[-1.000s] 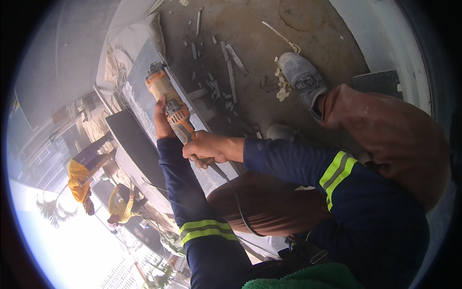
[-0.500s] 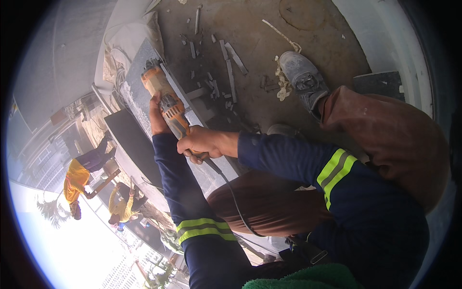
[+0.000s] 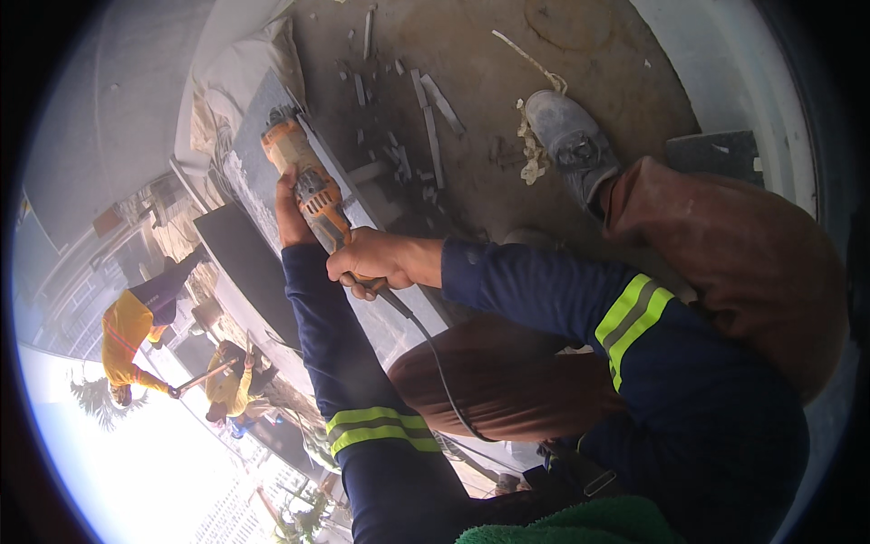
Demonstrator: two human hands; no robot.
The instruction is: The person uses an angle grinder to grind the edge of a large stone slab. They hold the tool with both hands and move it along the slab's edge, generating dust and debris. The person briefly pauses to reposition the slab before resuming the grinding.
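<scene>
A dusty orange and grey power tool (image 3: 313, 181) rests along the long grey slab (image 3: 390, 322), its head at the slab's upper end beside a pale dusty edge. My left hand (image 3: 294, 208) is closed round the middle of the tool's body. My right hand (image 3: 372, 257) grips its rear handle, from which a black cord (image 3: 430, 354) runs down over my leg. The underside of the tool, where it meets the slab, is hidden.
Cut strips (image 3: 430, 136) and rubble lie on the dirty floor (image 3: 598, 54) beside my shoe (image 3: 575, 145). A dark board (image 3: 231, 254) borders the slab. At left, a co-worker in orange-yellow (image 3: 127, 335) holds a long piece; another in yellow (image 3: 227, 390) crouches nearby.
Both my hands and the tool have shifted a little up and left along the slab. The co-worker in orange-yellow has moved left, swinging the long piece.
</scene>
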